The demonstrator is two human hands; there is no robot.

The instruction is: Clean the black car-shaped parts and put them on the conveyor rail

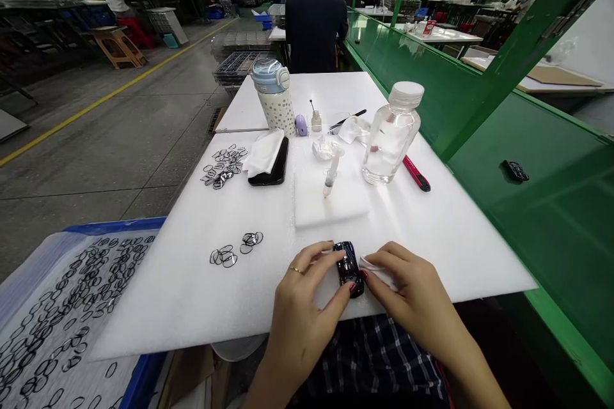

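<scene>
The left hand (303,307) pinches a small glossy black piece (348,268) at the near edge of a white foam sheet (167,307), the right hand (412,294) closing a white cloth (377,272) against it, a wiping step that calls for holding steady while the cloth rubs across.

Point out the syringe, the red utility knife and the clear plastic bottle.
Syringe (330,172): head view, on its barrel.
Red utility knife (416,174): head view, on its red handle.
Clear plastic bottle (391,147): head view, on its body.
</scene>
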